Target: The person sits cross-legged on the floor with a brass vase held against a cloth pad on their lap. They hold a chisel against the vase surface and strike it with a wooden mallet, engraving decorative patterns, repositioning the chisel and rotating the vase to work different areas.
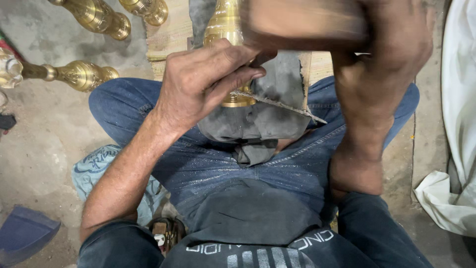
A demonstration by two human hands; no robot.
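Person sits on a bare concrete floor [44, 144], dusty and stained, legs in blue jeans [198, 164] speckled with fine shiny dust. Woven mat [171, 34] at 12 o'clock under the work. Left hand [198, 82] is closed in a pinch on a thin pointed metal tool [277, 103], fingers curled tight, tip resting against the brass piece [225, 30]. That brass piece, ribbed and golden, runs from 12 o'clock down to the lap, its lower rim showing just under the left fingers, bedded on a dark grey cloth [267, 119] across the thighs. Right hand [391, 44] at 1 o'clock is wrapped shut around a wooden mallet [302, 20], blurred, above the brass piece. More brass turned pieces lie on the floor: two at 11 o'clock [99, 17], one at 9 o'clock [79, 74]. White cloth [458, 124] along the 3 o'clock edge. Light blue printed cloth [94, 166] at 8 o'clock beside the hip, a dark blue scrap [25, 231] at 7 o'clock.
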